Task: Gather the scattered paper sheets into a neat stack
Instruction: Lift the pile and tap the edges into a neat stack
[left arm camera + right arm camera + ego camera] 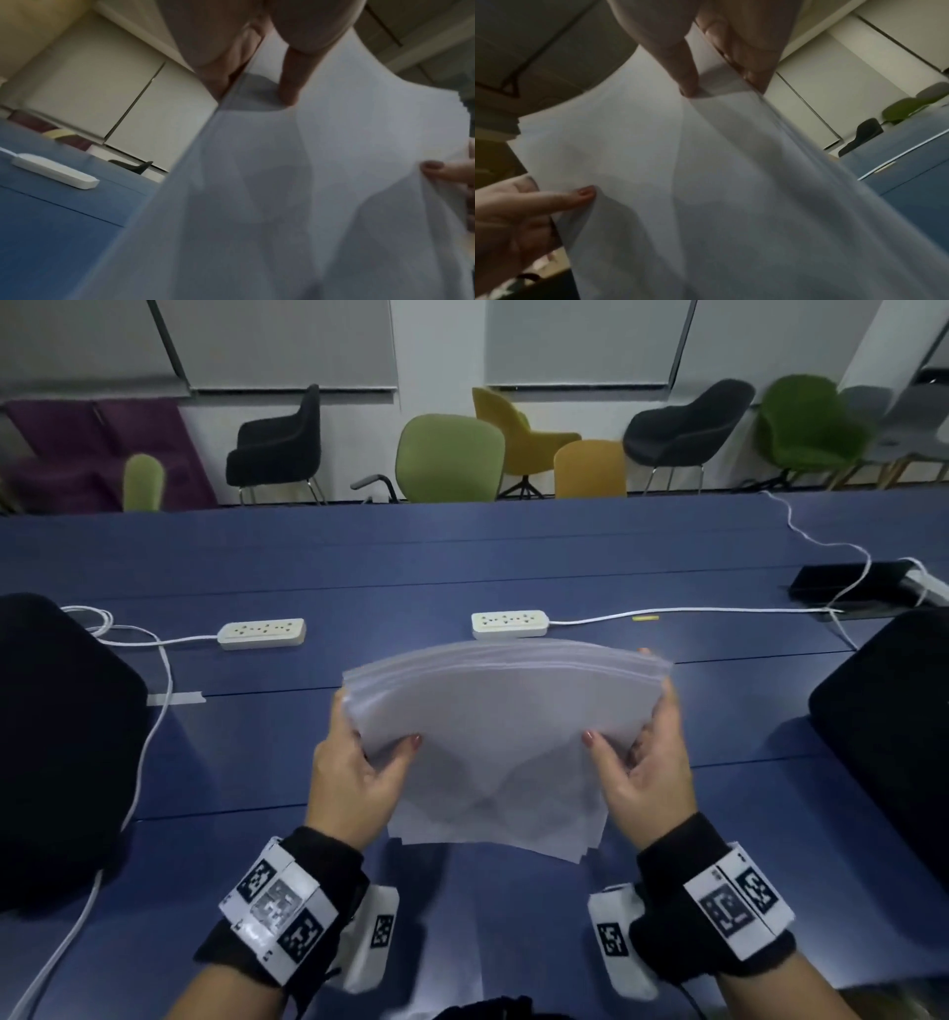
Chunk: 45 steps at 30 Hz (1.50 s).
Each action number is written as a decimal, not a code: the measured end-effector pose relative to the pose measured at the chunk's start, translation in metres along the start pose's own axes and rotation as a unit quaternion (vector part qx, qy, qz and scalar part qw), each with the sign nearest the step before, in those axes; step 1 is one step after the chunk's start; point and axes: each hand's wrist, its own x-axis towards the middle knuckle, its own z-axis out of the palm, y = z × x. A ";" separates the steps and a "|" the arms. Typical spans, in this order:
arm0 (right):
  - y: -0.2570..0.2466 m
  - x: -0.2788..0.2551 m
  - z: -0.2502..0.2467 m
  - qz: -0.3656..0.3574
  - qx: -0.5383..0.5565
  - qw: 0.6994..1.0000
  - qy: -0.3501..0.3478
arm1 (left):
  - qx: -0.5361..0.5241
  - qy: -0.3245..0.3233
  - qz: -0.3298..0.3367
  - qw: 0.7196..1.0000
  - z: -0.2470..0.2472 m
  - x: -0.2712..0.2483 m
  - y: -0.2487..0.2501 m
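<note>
A stack of white paper sheets (506, 742) is held upright above the blue table (411, 557), bowed along its top edge, its lower edges uneven. My left hand (359, 762) grips the stack's left side, thumb on the near face and fingers behind. On the other side my right hand (644, 762) grips it the same way. In the left wrist view the paper sheets (308, 203) fill the frame, with my left hand (259, 67) pinching their edge. The right wrist view shows the paper sheets (706, 182) pinched by my right hand (716, 60).
Two white power strips (262, 633) (509, 622) with cables lie on the table beyond the paper. Black chair backs (56, 737) (893, 711) stand at my left and right. A black cable box (862, 582) sits far right. Chairs (449, 457) line the wall.
</note>
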 end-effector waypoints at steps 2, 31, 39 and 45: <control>0.000 0.001 0.001 -0.013 -0.014 1.000 0.019 | 0.067 0.037 0.040 0.996 0.002 0.000 0.008; -0.028 -0.010 0.008 -0.200 -0.133 0.962 0.128 | 0.088 0.104 0.122 0.983 -0.004 0.003 0.037; -0.006 -0.001 0.003 0.053 0.128 0.990 0.016 | -0.122 0.001 -0.125 0.985 -0.005 -0.007 0.006; -0.013 0.000 0.012 -0.013 0.146 0.989 0.011 | -0.118 0.016 -0.064 0.991 -0.009 0.002 0.010</control>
